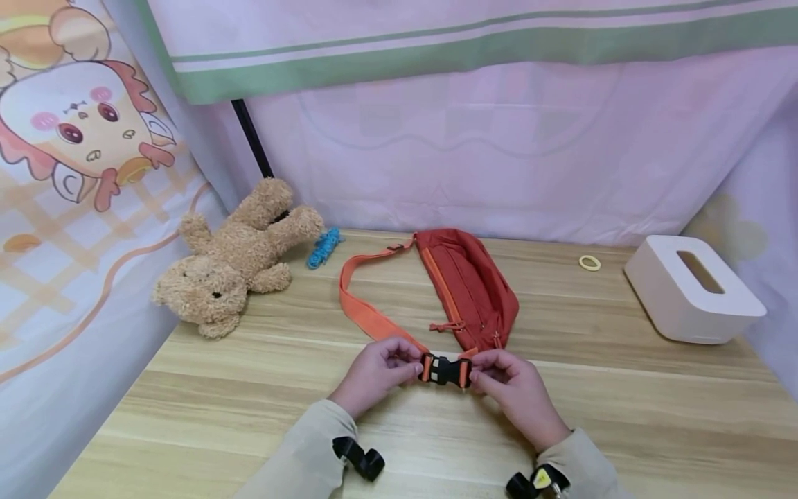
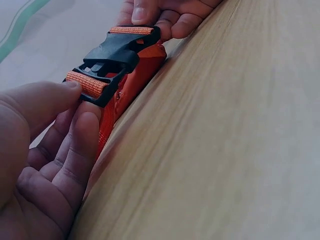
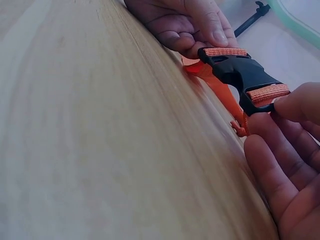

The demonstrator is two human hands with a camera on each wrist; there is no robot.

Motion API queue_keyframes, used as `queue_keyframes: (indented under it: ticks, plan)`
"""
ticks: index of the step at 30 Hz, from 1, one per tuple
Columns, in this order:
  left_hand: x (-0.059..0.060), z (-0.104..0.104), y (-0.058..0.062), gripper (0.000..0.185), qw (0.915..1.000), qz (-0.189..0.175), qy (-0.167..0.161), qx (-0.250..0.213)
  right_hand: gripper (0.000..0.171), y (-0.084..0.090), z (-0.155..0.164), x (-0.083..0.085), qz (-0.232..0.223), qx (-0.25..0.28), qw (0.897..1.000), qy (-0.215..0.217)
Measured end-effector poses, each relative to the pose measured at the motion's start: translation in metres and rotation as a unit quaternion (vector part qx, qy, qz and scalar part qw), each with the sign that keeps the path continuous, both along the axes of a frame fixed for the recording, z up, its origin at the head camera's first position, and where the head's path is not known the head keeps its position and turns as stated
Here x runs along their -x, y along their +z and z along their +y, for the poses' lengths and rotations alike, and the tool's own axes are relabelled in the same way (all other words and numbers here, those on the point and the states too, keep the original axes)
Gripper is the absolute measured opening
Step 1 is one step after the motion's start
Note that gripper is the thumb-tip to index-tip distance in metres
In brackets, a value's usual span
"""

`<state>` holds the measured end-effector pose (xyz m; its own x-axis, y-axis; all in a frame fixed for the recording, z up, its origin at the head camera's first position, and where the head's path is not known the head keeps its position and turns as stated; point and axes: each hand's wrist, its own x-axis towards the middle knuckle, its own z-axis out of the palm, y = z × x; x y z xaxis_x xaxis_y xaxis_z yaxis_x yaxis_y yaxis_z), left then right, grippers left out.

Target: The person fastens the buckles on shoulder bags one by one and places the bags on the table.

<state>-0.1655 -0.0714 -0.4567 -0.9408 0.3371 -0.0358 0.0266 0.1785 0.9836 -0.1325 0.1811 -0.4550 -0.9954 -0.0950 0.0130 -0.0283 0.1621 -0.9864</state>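
A red waist bag [image 1: 467,284] lies on the table, its orange strap [image 1: 361,308] looping out to the left. At its near end is a black side-release buckle [image 1: 445,371], its two halves joined in line; whether they are fully latched I cannot tell. My left hand [image 1: 382,371] pinches the buckle's left end between thumb and fingers, where orange webbing [image 2: 87,84] passes through. With thumb and fingers, my right hand [image 1: 514,388] pinches the opposite end by its webbing [image 3: 268,92]. The buckle is held just above the wooden tabletop [image 1: 399,443].
A tan teddy bear [image 1: 231,260] lies at the left, with a bundle of blue cord [image 1: 324,248] beside it. Toward the back right are a pale yellow ring [image 1: 589,269] and a white tissue box [image 1: 698,305]. Fabric curtains [image 1: 467,159] border the table.
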Motion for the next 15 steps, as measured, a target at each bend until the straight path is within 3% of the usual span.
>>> queue_keyframes:
  ticks: [15]
  plan:
    - [0.0001,0.0003,0.0017,0.01,0.9997,-0.02,0.001,-0.01,0.017,-0.0012,-0.0007,0.0023,-0.001,-0.025,1.0,-0.003]
